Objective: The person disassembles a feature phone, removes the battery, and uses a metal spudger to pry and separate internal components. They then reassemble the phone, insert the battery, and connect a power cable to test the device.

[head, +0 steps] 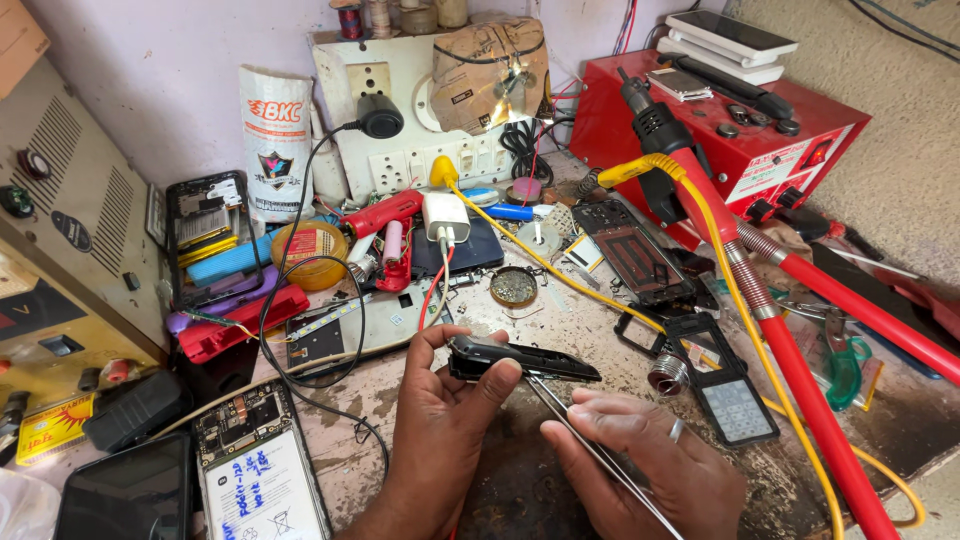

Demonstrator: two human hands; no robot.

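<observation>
Phone frame (520, 360) pinched in left hand (445, 430)

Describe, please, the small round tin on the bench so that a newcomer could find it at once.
Start at the white switchboard on the back wall and follow the white charger downward. Just right of its cable lies the round tin, open and full of small parts. Unlike the yellow tape roll further left, it is dark-rimmed and shallow.

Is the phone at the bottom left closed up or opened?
Opened: the phone lies with its back cover off, circuit board and white battery exposed. It rests on the bench, apart from the left hand.
</observation>
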